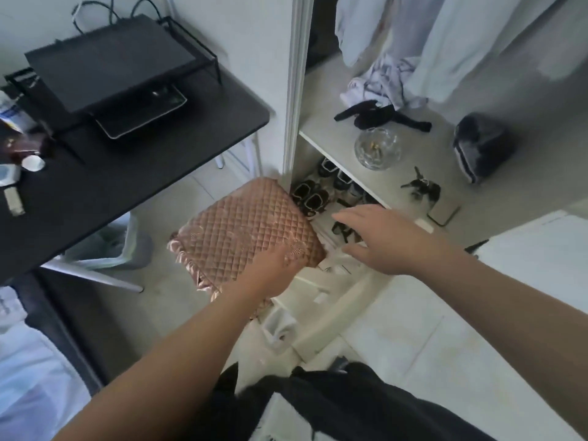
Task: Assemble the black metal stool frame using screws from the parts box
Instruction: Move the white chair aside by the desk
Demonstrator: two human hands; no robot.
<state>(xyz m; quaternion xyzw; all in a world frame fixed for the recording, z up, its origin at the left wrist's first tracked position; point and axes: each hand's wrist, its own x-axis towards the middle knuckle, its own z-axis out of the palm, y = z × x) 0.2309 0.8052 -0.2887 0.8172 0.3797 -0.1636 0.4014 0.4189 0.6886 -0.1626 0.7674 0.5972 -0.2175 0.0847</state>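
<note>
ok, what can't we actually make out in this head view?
All head view.
1. Left hand, fingers on the pink quilted cushion: motion-blurred, grip unclear.
2. Floor clutter beneath the open right hand: hidden by it.
3. Small items in the clear glass bowl: too small.
4. Black fabric-like mass at bottom edge: cut off, blurred.
5. Black metal stool frame, screws, parts box: none identifiable.

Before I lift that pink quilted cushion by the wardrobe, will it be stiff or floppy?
The cushion shows a boxy shape with straight edges, so it probably holds form rather than drooping. Its shiny quilted fabric looks slick, so a one-sided grip may slip. The left hand rests on one corner only; lifting there would likely tilt it.
</note>
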